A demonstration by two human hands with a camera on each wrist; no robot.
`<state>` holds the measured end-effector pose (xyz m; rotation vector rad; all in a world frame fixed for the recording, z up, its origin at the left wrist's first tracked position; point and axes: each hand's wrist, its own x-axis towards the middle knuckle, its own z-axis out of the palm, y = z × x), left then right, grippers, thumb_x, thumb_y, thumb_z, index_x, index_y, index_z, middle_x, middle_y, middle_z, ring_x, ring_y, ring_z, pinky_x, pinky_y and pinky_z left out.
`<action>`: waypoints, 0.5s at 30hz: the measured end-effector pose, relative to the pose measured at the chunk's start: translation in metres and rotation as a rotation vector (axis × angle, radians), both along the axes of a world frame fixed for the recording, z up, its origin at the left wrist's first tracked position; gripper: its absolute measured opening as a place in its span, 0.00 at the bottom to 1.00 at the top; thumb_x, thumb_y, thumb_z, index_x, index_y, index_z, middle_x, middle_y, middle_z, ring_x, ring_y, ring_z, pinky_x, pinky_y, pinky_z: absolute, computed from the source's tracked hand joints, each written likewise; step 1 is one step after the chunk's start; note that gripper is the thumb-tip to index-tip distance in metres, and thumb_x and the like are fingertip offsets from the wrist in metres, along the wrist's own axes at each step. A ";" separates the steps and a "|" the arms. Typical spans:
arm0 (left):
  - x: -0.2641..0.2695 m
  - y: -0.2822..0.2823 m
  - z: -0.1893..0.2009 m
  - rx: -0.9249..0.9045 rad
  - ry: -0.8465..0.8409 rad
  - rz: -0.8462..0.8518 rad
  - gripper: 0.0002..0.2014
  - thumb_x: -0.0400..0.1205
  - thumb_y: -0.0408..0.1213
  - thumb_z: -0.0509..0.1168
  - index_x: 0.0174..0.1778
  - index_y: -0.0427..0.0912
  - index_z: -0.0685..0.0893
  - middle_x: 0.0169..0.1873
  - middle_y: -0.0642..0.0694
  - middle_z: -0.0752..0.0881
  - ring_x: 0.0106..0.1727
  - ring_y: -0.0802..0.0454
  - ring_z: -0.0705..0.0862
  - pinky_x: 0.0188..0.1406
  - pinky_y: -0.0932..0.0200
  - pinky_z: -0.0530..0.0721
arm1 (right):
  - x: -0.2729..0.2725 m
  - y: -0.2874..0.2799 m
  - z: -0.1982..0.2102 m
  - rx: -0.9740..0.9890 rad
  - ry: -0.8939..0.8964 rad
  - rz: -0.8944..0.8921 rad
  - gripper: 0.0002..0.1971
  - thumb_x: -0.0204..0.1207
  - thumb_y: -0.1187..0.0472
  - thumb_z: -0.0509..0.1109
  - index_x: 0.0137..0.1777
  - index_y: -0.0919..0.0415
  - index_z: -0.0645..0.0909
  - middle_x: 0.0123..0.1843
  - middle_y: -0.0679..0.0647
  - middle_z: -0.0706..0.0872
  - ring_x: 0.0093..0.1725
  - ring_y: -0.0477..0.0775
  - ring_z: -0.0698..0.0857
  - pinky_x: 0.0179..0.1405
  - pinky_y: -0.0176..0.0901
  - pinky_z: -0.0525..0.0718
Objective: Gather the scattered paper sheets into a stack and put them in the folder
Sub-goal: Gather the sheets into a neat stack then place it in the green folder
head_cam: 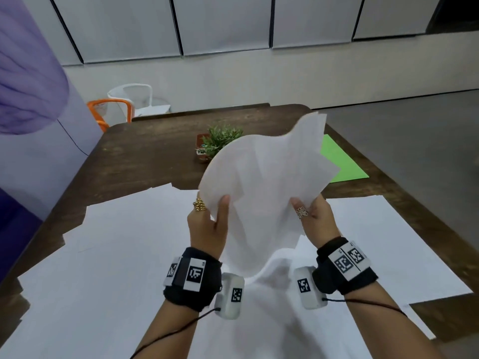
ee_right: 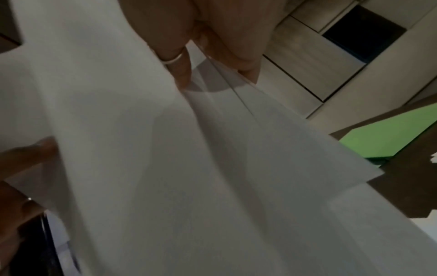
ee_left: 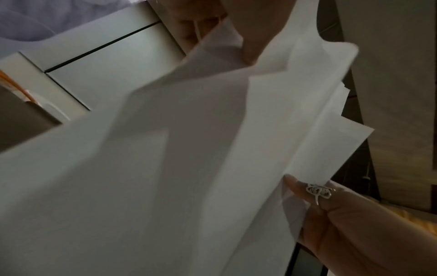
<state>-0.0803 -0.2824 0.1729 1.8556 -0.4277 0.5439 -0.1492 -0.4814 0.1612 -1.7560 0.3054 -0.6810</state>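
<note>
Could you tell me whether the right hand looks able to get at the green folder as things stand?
Probably not yet. The right hand grips the bundle of sheets together with the left hand, so it is occupied. The green folder lies unobstructed on the table beyond it, on its side.

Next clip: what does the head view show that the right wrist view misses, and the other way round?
Only the head view shows the potted plant, the sheets still on the table, both wrist cameras and the chairs. Only the right wrist view shows the right hand's fingers behind the paper bundle, with a plain ring band. Both show the bundle gripped by the left hand and right hand, and the green folder beyond.
</note>
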 end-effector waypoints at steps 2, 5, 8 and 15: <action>-0.002 0.002 0.002 -0.007 -0.023 0.065 0.27 0.83 0.52 0.56 0.38 0.26 0.82 0.30 0.49 0.78 0.26 0.54 0.73 0.29 0.87 0.66 | -0.005 -0.001 -0.001 -0.057 -0.021 -0.054 0.09 0.80 0.66 0.65 0.58 0.63 0.78 0.44 0.44 0.84 0.42 0.27 0.82 0.40 0.15 0.74; -0.007 0.004 0.005 0.026 -0.115 0.089 0.28 0.85 0.50 0.54 0.36 0.26 0.80 0.27 0.51 0.73 0.23 0.53 0.70 0.30 0.89 0.64 | -0.009 0.001 -0.003 -0.089 -0.028 -0.088 0.11 0.80 0.66 0.66 0.59 0.69 0.78 0.45 0.50 0.83 0.44 0.46 0.82 0.39 0.14 0.72; -0.010 0.000 0.002 -0.014 -0.081 0.032 0.16 0.79 0.37 0.68 0.52 0.26 0.78 0.36 0.47 0.82 0.34 0.51 0.81 0.40 0.88 0.69 | -0.014 0.005 -0.004 0.001 -0.018 -0.043 0.21 0.73 0.68 0.73 0.65 0.65 0.75 0.53 0.49 0.84 0.52 0.47 0.84 0.49 0.16 0.76; -0.011 -0.004 -0.024 -0.043 0.123 -0.036 0.17 0.80 0.32 0.67 0.63 0.31 0.76 0.48 0.67 0.76 0.45 0.57 0.80 0.43 0.85 0.72 | -0.009 0.004 -0.017 0.180 0.028 0.015 0.22 0.70 0.78 0.72 0.51 0.49 0.75 0.53 0.57 0.84 0.44 0.34 0.85 0.48 0.34 0.84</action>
